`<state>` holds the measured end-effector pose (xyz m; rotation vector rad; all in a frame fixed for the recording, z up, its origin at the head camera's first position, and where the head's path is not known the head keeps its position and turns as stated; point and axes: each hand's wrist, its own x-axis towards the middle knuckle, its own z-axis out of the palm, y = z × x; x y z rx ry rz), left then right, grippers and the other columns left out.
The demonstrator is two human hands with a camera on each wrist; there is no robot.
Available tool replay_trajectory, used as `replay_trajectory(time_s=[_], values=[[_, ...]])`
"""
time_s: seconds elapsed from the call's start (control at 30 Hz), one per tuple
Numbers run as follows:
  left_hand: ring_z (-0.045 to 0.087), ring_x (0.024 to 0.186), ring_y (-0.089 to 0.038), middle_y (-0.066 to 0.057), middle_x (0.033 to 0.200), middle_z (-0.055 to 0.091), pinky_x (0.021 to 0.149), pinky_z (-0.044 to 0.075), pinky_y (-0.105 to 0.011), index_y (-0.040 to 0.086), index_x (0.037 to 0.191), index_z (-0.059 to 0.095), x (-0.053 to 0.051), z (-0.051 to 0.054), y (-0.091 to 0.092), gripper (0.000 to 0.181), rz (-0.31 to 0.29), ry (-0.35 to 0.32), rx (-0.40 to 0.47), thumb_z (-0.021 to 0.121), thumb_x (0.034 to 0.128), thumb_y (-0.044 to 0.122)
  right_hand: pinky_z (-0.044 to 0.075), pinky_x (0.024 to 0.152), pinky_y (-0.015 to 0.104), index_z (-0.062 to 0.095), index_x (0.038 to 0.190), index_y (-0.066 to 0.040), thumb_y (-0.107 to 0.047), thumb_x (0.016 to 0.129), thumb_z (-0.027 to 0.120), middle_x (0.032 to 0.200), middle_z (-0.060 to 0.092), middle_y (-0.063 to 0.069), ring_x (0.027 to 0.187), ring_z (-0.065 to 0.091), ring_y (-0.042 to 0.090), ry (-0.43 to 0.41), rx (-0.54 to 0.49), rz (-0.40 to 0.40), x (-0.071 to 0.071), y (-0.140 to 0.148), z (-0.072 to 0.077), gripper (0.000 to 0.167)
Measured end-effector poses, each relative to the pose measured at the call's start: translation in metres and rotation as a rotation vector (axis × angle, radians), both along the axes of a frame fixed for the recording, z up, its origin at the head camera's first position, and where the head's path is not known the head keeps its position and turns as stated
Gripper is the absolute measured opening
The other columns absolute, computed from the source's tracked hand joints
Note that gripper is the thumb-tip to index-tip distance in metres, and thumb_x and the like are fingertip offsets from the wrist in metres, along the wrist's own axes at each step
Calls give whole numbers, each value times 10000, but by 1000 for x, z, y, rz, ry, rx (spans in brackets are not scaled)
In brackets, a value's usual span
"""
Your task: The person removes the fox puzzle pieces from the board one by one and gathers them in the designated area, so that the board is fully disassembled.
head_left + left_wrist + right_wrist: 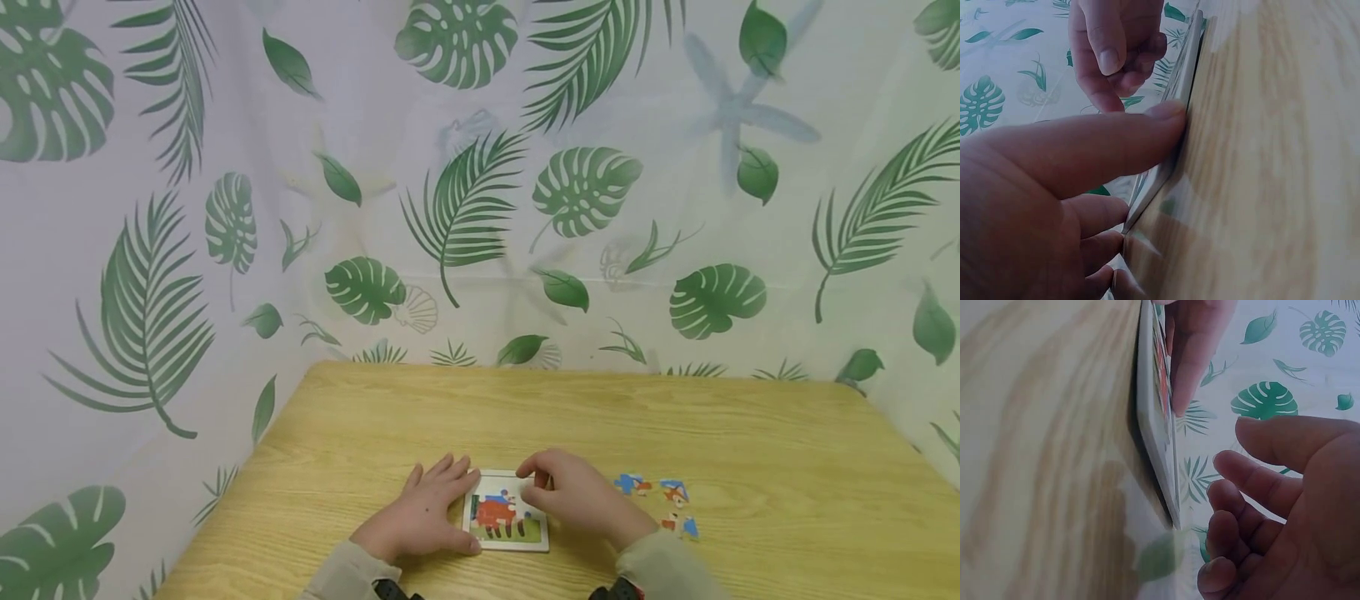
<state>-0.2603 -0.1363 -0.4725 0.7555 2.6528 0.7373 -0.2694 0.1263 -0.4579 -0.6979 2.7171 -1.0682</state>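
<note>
While the left grip (429, 512) braces the white-rimmed puzzle board (491, 482), the right grip (572, 493) hovers over the board's right side. The board lies flat on the wood-look counter (390, 408), between the two hands, nearer the person than the printed backdrop (480, 317).

The left fingers are spread and nearly straight along the board's left side, and the left wrist view shows the thumb touching the board's edge. On the right, the fingers are loosely bent, thumb apart from them, and no piece shows between them in any view; the right wrist view has that hand clear of the board.

As for progress, the puzzle looks partly done. The fitted section (496, 511) shows a red body, dark legs, some blue, and green ground along the lower part. The upper part of the board is bare white, and so is some of the right side, though the right hand makes the exact extent hard to judge.

What seems to be left is the small cluster of loose pieces (674, 491) on the counter, just beyond the right hand, in blue, orange and white; their exact count is too small to tell
</note>
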Motion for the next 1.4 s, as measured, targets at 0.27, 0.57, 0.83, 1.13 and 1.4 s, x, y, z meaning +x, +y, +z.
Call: replay_trajectory(time_s=[0.27, 0.57, 0.83, 1.13, 1.4], values=[[78, 1543, -304, -62, 1667, 214, 1176, -6, -639, 141, 1586, 371, 0, -2, -1, 962, -3, -2, 2, 781, 805, 527, 441, 663, 325, 710, 1139, -81, -221, 938, 718, 839, 561, -29, 743, 515, 151, -36, 3, 11, 2, -11, -4, 245], [76, 1543, -301, -66, 1667, 211, 1177, -12, -634, 148, 1584, 377, 0, -4, 0, 963, 5, -15, 5, 798, 795, 507, 434, 651, 332, 693, 1180, -79, -237, 928, 728, 842, 550, -17, 739, 510, 155, -55, 14, 5, 4, -18, -11, 299], [65, 1545, -298, -59, 1669, 212, 1183, -11, -624, 153, 1589, 368, 1, -1, -1, 951, -6, -19, 9, 788, 810, 500, 429, 659, 337, 706, 1190, -119, -277, 913, 739, 852, 551, -12, 755, 512, 160, -82, 35, -33, 5, -19, -19, 321], [53, 1545, -299, -61, 1671, 206, 1182, -15, -623, 148, 1592, 357, 1, -1, -1, 946, -16, -20, 9, 778, 824, 507, 405, 656, 325, 724, 1111, -130, -264, 865, 786, 851, 512, -25, 766, 473, 155, 30, 71, -39, 11, -23, -21, 286], [51, 1545, -306, -67, 1671, 203, 1178, -24, -631, 177, 1591, 368, -1, -2, -2, 933, -20, -20, 15, 791, 824, 500, 407, 661, 328, 725, 1112, -147, -264, 861, 793, 851, 508, -41, 773, 474, 153, 49, 102, -56, 12, -25, -21, 285]])
